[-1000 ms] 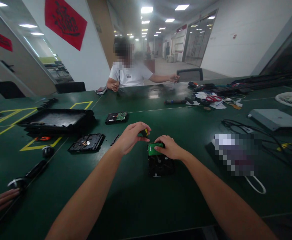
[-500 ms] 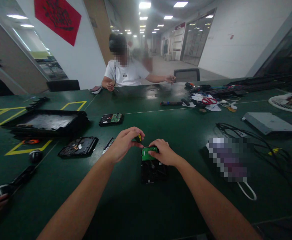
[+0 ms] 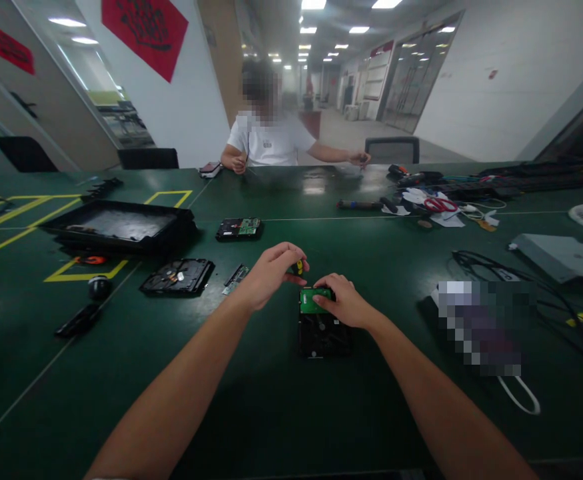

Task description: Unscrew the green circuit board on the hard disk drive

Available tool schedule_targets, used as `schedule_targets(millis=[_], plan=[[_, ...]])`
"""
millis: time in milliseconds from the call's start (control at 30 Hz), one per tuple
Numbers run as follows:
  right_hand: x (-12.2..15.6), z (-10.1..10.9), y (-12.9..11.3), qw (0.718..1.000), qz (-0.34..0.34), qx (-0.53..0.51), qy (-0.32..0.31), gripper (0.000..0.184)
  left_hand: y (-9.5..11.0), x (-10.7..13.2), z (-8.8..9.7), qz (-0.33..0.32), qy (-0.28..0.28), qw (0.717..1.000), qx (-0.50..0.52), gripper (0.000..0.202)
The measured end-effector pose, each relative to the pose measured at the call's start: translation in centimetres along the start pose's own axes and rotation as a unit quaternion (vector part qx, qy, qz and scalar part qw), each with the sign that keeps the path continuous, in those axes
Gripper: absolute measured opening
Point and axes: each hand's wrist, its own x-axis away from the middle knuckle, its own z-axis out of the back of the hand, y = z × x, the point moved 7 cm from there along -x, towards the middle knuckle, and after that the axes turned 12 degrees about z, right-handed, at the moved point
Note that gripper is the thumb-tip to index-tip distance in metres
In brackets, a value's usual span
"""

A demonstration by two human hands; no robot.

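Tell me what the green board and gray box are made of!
The green board is probably coated plastic laminate, smooth: bright, flat, with a pale marking. The gray box seems painted metal, matte: flat top, straight edges; plastic is possible.

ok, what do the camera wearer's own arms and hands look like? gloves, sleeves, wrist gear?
Left hand and right hand: both ungloved, no rings visible. Left forearm and right forearm: no sleeves over them, and no watch, band, cable or marking that I can make out.
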Motion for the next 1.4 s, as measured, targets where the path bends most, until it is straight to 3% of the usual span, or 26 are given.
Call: schedule_targets(millis=[300,767,1000,1133,1400], plan=[[-0.1,0.0,0.2,1.000,-0.003,-0.013,0.004,0.020,-0.5,-0.6,1.1,0.016,0.005,0.999,0.028,0.024],[-0.1,0.0,0.3,1.000,0.000,-0.008,0.005,0.020,0.1,-0.2,0.7,-0.003,-0.002,1.000,-0.012,0.027],[-0.1,0.0,0.5,1.000,0.010,-0.007,0.006,0.022,-0.5,-0.3,0.5,0.032,-0.054,0.996,0.060,0.021],[-0.1,-0.1,0.5,1.000,0.018,-0.011,0.006,0.022,-0.4,-0.4,0.4,0.016,-0.069,0.995,0.063,0.023],[-0.1,-0.4,0.9,1.000,0.018,-0.010,0.010,0.021,-1.1,-1.1,0.6,0.007,-0.042,0.996,0.074,0.028]])
